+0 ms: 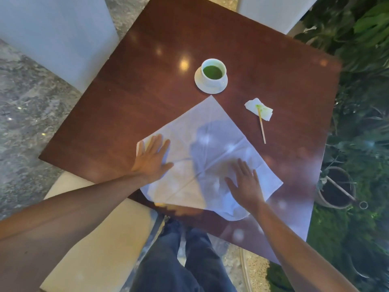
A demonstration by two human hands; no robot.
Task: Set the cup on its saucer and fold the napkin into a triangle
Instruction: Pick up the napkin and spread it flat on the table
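Observation:
A white cup of green liquid stands on its white saucer at the far middle of the dark wooden table. A large white napkin lies unfolded and flat, creased, nearer to me, with one corner pointing at the saucer. My left hand rests flat on the napkin's left corner, fingers spread. My right hand lies flat on its right side, palm down. Neither hand grips anything.
A small crumpled tissue stained green lies right of the napkin, with a thin wooden stick on it. Pale chairs surround the table. A potted plant and foliage stand at the right. My legs show below.

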